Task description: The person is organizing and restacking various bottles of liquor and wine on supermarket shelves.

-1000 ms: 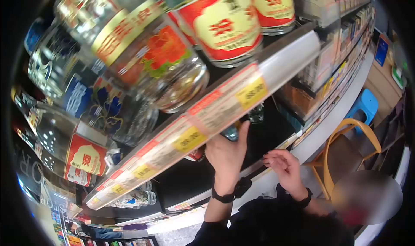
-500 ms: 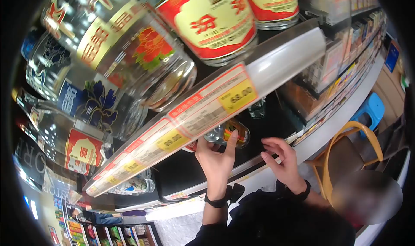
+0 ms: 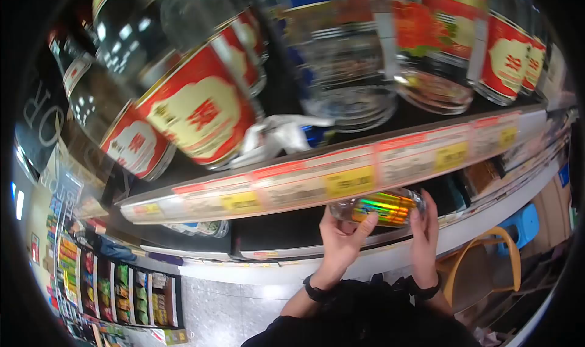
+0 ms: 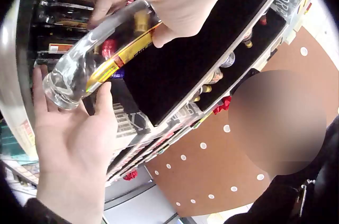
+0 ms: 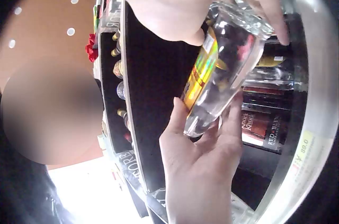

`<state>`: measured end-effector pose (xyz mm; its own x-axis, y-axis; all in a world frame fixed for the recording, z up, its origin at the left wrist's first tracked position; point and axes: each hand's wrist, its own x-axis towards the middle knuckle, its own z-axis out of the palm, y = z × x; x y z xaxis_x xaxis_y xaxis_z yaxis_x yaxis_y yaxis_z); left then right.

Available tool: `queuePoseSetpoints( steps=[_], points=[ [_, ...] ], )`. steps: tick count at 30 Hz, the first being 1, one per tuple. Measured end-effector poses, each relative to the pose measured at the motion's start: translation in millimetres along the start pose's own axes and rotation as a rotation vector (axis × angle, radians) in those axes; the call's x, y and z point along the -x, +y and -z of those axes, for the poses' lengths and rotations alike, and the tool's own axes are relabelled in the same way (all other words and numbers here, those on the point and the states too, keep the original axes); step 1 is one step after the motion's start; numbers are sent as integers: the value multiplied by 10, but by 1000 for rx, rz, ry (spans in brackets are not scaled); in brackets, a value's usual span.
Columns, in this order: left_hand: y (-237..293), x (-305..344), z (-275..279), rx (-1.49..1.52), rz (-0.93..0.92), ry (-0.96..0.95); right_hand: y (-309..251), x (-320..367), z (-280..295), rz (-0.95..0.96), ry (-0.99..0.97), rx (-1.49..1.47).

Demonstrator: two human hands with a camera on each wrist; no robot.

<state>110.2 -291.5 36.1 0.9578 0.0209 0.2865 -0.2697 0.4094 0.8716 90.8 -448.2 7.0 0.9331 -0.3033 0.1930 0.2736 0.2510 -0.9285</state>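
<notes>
A clear glass bottle with a shiny gold label (image 3: 390,208) lies sideways between both hands, just below the price-tag rail in the head view. My left hand (image 3: 342,244) grips one end, its thumb across the glass. At the other end, the right hand's (image 3: 425,246) thumb and fingers hold the bottle. The left wrist view has the left hand (image 4: 177,2) above the bottle (image 4: 79,68) and the right hand (image 4: 74,142) below. In the right wrist view, the right hand (image 5: 185,4) is above the bottle (image 5: 225,70), the left (image 5: 201,166) below.
An upper shelf carries large glass bottles (image 3: 198,112) over a rail of price tags (image 3: 341,170). Below it runs a dark shelf (image 3: 280,232). A wooden chair (image 3: 481,274) and a blue stool (image 3: 521,228) stand right; snack racks (image 3: 116,292) are at lower left.
The head view has swung left along the shelf. The bottle, held by my left hand half a second ago, is out closer to me, and my right hand has come in and grips it too.
</notes>
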Motion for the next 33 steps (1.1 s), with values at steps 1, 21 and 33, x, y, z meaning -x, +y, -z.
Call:
queuePoseSetpoints(
  steps=[1, 21, 33],
  points=[
    [12, 20, 61, 13, 16, -41, -20, 37, -29, 16, 9, 29],
    [429, 728, 1128, 85, 6, -502, 162, 1484, -640, -89, 314, -388],
    [890, 1819, 1428, 56, -28, -439, 194, 2636, -964, -73, 596, -501]
  ],
)
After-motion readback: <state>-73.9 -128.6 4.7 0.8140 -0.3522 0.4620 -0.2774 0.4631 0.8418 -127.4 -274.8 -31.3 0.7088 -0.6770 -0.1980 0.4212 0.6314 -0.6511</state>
